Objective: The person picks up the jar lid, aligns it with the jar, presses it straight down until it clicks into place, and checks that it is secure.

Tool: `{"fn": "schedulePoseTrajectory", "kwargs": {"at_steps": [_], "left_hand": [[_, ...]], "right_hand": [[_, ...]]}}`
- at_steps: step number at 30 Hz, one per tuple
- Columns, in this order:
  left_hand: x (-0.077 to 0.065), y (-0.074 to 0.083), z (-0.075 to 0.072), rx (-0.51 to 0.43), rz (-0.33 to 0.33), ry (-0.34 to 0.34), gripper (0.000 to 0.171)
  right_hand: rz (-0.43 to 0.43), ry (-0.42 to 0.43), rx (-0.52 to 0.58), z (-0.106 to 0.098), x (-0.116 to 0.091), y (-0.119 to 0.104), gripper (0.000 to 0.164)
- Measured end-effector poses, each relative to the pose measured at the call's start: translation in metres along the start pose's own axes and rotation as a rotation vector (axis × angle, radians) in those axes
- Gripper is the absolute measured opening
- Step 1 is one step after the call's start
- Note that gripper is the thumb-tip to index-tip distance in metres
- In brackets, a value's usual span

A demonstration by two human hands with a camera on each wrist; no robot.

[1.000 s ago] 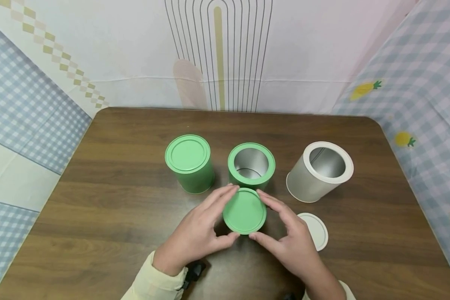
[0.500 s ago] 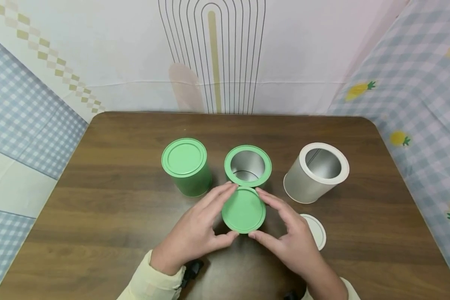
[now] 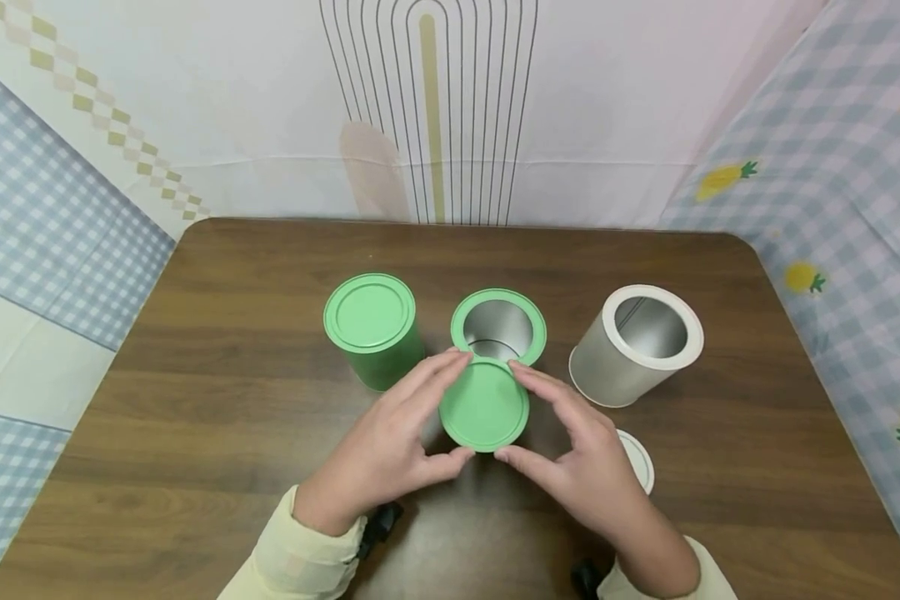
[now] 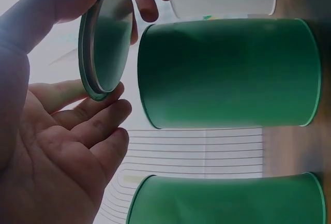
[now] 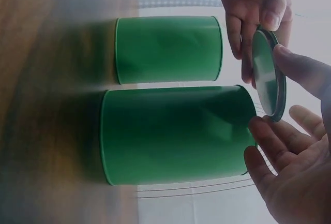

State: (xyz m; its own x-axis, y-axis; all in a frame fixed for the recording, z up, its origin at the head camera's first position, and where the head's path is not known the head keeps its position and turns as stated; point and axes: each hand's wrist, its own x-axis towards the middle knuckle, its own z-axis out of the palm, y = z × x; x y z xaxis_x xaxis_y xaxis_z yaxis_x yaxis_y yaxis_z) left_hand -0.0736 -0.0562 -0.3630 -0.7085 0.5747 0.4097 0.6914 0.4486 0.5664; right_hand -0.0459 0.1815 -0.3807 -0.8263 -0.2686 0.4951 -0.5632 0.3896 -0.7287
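Between both hands is a round green lid [image 3: 484,406], gripped at its edge by thumbs and fingertips. My left hand [image 3: 390,450] holds its left side, my right hand [image 3: 581,458] its right side. In the left wrist view the lid [image 4: 111,38] shows its metallic underside, held above the level of the can's top. Just beyond it stands an uncovered green can [image 3: 498,329] with a bare metal inside; the lid hides part of its near rim in the head view. A second green can [image 3: 375,329] with its lid on stands to the left.
An uncovered white can [image 3: 633,350] stands on the right of the brown wooden table [image 3: 195,400]. A white lid [image 3: 637,461] lies in front of it, partly hidden by my right hand. Patterned cloth [image 3: 607,92] hangs behind the table.
Both hands have moved the green lid slightly forward, so it now overlaps the near rim of the uncovered green can in the head view. The grip looks the same.
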Motion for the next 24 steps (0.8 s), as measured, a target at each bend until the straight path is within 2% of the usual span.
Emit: {"fn": "schedulePoseTrajectory", "kwargs": {"at_steps": [8, 14, 24], "left_hand": [[0.008, -0.002, -0.005, -0.029, 0.034, 0.034, 0.087], [0.014, -0.001, -0.007, -0.037, 0.031, 0.046, 0.084], [0.021, -0.003, -0.008, -0.023, -0.01, 0.036, 0.084]], "right_hand": [[0.018, -0.016, -0.038, -0.01, 0.014, -0.007, 0.086], [0.015, -0.029, -0.034, -0.017, 0.02, -0.007, 0.087], [0.066, -0.028, -0.069, -0.017, 0.027, -0.006, 0.088]]}}
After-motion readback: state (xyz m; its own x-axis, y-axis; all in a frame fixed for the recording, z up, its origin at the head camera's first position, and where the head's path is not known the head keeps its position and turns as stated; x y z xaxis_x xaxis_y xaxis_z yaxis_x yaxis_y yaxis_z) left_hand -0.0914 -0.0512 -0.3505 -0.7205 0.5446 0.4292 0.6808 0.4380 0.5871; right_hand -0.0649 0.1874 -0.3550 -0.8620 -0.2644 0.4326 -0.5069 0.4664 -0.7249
